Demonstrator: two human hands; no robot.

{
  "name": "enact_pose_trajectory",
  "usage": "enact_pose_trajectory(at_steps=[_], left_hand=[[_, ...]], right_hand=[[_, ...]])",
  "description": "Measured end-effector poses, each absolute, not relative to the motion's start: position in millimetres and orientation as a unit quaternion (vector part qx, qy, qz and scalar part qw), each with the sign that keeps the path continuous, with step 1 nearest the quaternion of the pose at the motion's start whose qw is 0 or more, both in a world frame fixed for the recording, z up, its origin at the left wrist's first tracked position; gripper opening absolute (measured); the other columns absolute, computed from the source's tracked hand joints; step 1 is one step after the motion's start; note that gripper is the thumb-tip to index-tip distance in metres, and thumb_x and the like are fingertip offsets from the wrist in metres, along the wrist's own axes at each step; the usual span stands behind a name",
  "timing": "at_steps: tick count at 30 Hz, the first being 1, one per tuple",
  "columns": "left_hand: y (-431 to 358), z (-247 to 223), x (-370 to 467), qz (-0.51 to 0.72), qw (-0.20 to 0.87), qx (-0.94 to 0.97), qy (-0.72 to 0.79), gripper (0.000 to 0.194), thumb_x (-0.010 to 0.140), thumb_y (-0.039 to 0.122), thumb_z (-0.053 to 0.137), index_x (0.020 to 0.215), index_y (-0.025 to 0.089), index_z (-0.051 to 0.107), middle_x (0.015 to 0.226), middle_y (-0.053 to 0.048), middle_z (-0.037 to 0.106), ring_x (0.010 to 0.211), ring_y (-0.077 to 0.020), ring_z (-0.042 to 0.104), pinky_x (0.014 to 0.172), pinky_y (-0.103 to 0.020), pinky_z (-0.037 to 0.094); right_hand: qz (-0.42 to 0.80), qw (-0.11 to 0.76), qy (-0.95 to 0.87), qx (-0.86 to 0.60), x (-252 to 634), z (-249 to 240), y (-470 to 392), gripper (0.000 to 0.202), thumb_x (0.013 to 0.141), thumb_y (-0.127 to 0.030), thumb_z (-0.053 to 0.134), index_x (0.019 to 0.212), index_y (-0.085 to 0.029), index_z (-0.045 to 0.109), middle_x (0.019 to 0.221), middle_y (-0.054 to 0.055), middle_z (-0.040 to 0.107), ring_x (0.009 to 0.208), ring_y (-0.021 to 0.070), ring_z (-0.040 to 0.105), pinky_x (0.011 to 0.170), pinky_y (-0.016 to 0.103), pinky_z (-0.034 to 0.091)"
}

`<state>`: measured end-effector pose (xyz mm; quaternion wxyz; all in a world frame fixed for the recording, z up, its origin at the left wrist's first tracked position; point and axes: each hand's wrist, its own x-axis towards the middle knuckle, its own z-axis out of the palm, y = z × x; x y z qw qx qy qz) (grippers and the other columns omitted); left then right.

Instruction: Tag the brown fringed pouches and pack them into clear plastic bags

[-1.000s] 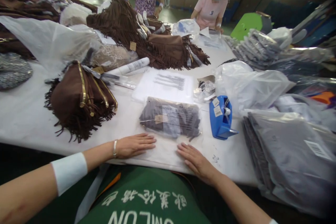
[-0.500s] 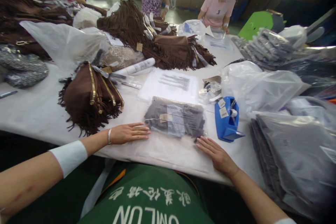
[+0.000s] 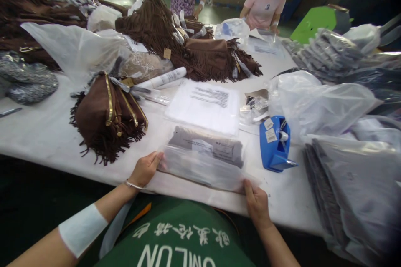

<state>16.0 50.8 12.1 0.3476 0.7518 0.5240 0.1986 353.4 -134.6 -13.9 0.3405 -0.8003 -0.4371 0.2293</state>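
A clear plastic bag (image 3: 200, 167) with a dark folded item inside lies in front of me near the table's edge. My left hand (image 3: 146, 170) is closed on the left end of the bag, thumb on top. At its right end, my right hand (image 3: 257, 200) pinches the near corner. The bag's near part looks whitish and is folded up over the dark item. Just beyond it is a stack of white printed plastic bags (image 3: 203, 106). To the right stands a blue tape dispenser (image 3: 272, 148).
A brown fringed bag with gold zips (image 3: 108, 117) sits at left. More brown fringed bags (image 3: 203, 56) are heaped farther back. Packed grey bags (image 3: 351, 183) are stacked at right, below loose clear plastic (image 3: 322, 100). Other people (image 3: 266, 4) stand across the table (image 3: 37, 133).
Both hands went from lying flat beside the bag to gripping its near corners. The bag's near side has been folded up over the dark item, and the bag sits slightly nearer me.
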Motion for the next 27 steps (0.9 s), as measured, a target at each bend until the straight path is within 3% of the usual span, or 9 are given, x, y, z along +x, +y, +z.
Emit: enact_pose_trajectory(at_steps=[4,6,9,12,16,21,25,27], left_hand=[[60.3,24.4,9.8,0.119,0.256,0.781,0.557,0.041,0.092,0.047,0.039,0.069,0.020,0.059,0.061,0.000,0.063,0.060,-0.0168,0.058,0.063,-0.025,0.044],[66.9,34.7,14.8,0.132,0.163,0.813,0.543,0.032,0.092,0.042,0.042,0.082,0.019,0.062,0.071,-0.003,0.065,0.068,-0.0194,0.060,0.070,-0.029,0.045],[68.5,51.8,41.1,0.213,0.082,0.868,0.441,0.028,0.093,0.032,0.045,0.112,0.016,0.056,0.104,-0.010,0.063,0.102,-0.0240,0.056,0.095,-0.039,0.039],[61.6,56.0,79.4,0.207,0.143,0.916,0.311,0.033,0.088,0.038,0.056,0.114,0.018,0.056,0.116,-0.009,0.057,0.115,-0.0250,0.045,0.103,-0.041,0.034],[57.5,36.5,112.0,0.189,0.228,0.913,0.280,0.019,0.084,0.036,0.062,0.079,0.017,0.058,0.091,-0.006,0.059,0.094,-0.0217,0.051,0.088,-0.038,0.043],[56.8,20.7,117.7,0.221,0.226,0.893,0.319,0.016,0.086,0.028,0.059,0.076,0.017,0.054,0.085,-0.005,0.057,0.089,-0.0212,0.050,0.084,-0.038,0.043],[53.4,16.0,119.3,0.253,0.199,0.887,0.332,0.016,0.089,0.029,0.052,0.077,0.018,0.053,0.085,-0.006,0.056,0.089,-0.0219,0.050,0.085,-0.040,0.042],[53.5,12.1,120.7,0.269,0.188,0.884,0.334,0.018,0.090,0.030,0.051,0.078,0.018,0.053,0.087,-0.006,0.056,0.090,-0.0224,0.051,0.086,-0.040,0.042]], right_hand=[[0.255,0.285,-0.405,-0.831,335.9,-0.8,-127.0,0.049,0.090,-0.056,0.037,0.063,-0.022,0.059,0.058,0.003,0.063,0.060,0.0199,0.058,0.059,0.029,0.041],[0.263,0.268,-0.401,-0.836,333.5,2.7,-123.6,0.048,0.089,-0.057,0.036,0.066,-0.022,0.060,0.061,0.004,0.065,0.060,0.0201,0.058,0.059,0.029,0.041],[0.261,0.258,-0.398,-0.841,333.6,3.7,-122.2,0.049,0.089,-0.058,0.034,0.070,-0.023,0.062,0.062,0.004,0.066,0.059,0.0207,0.058,0.057,0.030,0.041],[0.260,0.256,-0.395,-0.843,334.4,3.1,-123.3,0.049,0.089,-0.058,0.033,0.069,-0.023,0.062,0.062,0.005,0.066,0.060,0.0215,0.059,0.059,0.030,0.041],[0.268,0.275,-0.393,-0.836,333.4,3.1,-123.6,0.049,0.089,-0.057,0.035,0.067,-0.023,0.063,0.062,0.005,0.065,0.063,0.0213,0.059,0.061,0.030,0.043],[0.271,0.320,-0.374,-0.827,341.2,4.4,-122.2,0.048,0.088,-0.056,0.039,0.075,-0.019,0.066,0.065,0.003,0.065,0.069,0.0205,0.059,0.064,0.028,0.044],[0.212,0.429,-0.270,-0.836,379.3,9.4,-127.7,0.043,0.087,-0.053,0.044,0.094,-0.016,0.064,0.069,0.003,0.064,0.066,0.0185,0.059,0.067,0.029,0.047],[0.129,0.484,-0.207,-0.840,403.2,13.9,-130.2,0.047,0.086,-0.052,0.047,0.113,-0.015,0.056,0.085,0.006,0.065,0.077,0.0196,0.062,0.074,0.031,0.049]])
